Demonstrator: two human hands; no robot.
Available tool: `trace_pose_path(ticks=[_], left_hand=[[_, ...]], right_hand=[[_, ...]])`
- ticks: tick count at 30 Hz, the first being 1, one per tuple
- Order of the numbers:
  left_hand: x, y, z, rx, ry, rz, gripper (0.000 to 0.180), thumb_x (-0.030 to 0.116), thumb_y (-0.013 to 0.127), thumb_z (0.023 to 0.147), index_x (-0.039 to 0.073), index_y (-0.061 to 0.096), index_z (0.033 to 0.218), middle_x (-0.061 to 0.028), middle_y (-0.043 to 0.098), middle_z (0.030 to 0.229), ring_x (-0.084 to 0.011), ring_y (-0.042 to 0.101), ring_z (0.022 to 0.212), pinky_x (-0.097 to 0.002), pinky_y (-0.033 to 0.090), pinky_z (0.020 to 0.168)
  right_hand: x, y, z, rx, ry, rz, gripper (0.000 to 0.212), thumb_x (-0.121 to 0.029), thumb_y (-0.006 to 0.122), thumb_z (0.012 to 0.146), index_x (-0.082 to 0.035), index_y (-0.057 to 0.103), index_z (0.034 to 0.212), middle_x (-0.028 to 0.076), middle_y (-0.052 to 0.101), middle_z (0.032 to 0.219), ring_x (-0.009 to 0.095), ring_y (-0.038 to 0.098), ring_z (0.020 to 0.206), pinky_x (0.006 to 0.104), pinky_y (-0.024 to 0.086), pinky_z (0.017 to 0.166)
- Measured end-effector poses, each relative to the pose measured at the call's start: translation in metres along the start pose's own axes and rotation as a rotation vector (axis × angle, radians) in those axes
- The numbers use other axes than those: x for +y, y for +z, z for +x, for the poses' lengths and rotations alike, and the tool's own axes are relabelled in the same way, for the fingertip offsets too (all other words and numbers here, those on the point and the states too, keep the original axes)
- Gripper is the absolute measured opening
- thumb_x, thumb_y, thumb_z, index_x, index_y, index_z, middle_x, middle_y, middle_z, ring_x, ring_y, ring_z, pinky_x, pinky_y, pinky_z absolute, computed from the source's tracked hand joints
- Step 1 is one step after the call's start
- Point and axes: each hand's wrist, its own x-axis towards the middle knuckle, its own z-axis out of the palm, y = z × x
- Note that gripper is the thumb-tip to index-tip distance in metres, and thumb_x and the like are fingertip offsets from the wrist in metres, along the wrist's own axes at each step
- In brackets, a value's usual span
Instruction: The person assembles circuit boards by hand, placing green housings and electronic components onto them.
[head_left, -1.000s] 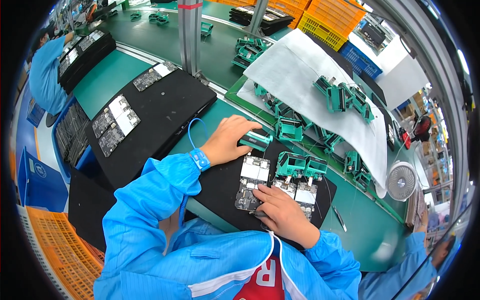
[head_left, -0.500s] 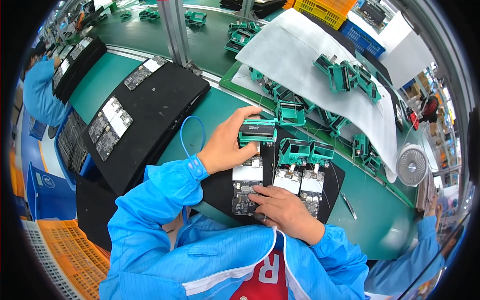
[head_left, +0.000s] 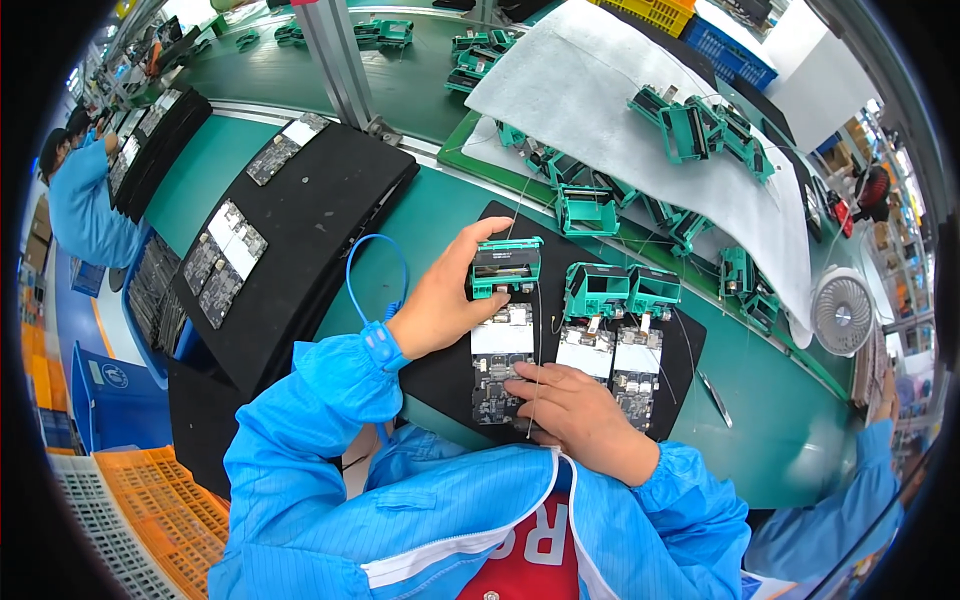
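My left hand [head_left: 450,295] grips a green plastic frame module [head_left: 506,265] with a black part in it, thumb at its near edge and fingers round its left side. The module sits at the far end of a circuit board [head_left: 502,370] with a white patch. My right hand [head_left: 585,415] lies with outstretched fingers on that board's near right part. A thin wire hangs from the module across the board, past my right fingers. To the right, two more boards [head_left: 637,360] lie with green modules [head_left: 597,290] at their far ends. All rest on a black foam mat [head_left: 430,375].
A stack of black foam sheets [head_left: 320,200] with boards stands at left. Further green modules [head_left: 690,130] lie on a white foam sheet [head_left: 560,70] at the far right. Tweezers [head_left: 714,400] and a white fan [head_left: 842,312] are at right. A blue cord [head_left: 352,270] reaches my left wrist.
My left hand has shifted the green module slightly left relative to the board, and its thumb sits lower. My right hand stays on the board. The whole view has shifted a little.
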Motion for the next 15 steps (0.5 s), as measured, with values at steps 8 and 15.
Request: trace_pose_path(ticks=[8, 15], left_hand=[[0.0027, -0.0029, -0.0011, -0.009, 0.011, 0.026, 0.086, -0.004, 0.078, 0.078, 0.017, 0.035, 0.151, -0.0100, 0.050, 0.120, -0.0221, 0.059, 0.114, -0.0336, 0.049, 0.098], [0.0086, -0.0066, -0.0030, -0.052, -0.057, -0.054, 0.090, -0.004, 0.078, 0.078, 0.019, 0.033, 0.153, -0.0089, 0.048, 0.128, -0.0195, 0.059, 0.106, -0.0343, 0.052, 0.093]], right_hand=[[-0.0001, 0.0006, 0.0016, 0.028, -0.003, -0.012, 0.036, -0.006, 0.075, 0.066, -0.008, 0.063, 0.100, 0.007, 0.064, 0.132, 0.029, 0.053, 0.134, 0.0450, 0.047, 0.103], [-0.0005, 0.0013, 0.0026, 0.041, -0.006, -0.017, 0.035, -0.006, 0.072, 0.068, -0.008, 0.063, 0.101, 0.007, 0.065, 0.130, 0.029, 0.055, 0.132, 0.0446, 0.047, 0.103]])
